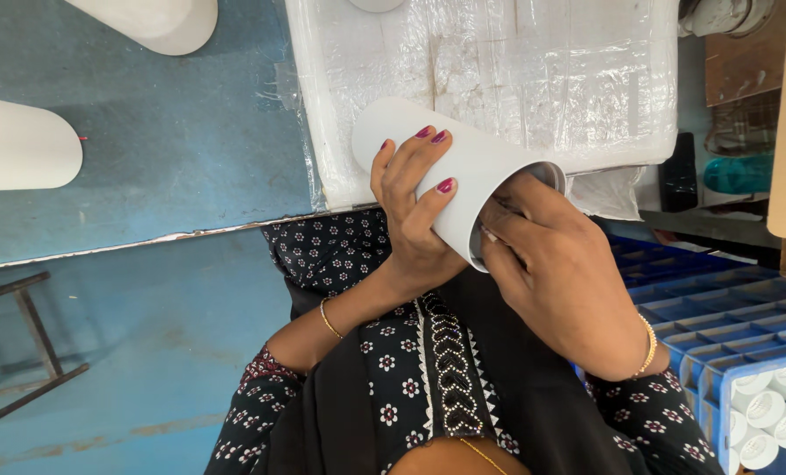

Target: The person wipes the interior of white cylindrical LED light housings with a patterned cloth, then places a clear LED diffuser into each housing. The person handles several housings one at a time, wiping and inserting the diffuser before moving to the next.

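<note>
Fingers of the left hand (pixel 415 207) wrap a white cone (pixel 459 171) (open end tilted down); right hand (pixel 556 273) reaches inside it, grip hidden.

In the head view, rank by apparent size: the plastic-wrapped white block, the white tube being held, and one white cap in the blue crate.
1. Plastic-wrapped white block, largest.
2. White tube, though it is nearer the camera.
3. White cap, clearly smallest.

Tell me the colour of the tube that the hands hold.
White, with a grey inside; the head view shows the tube best.
</note>
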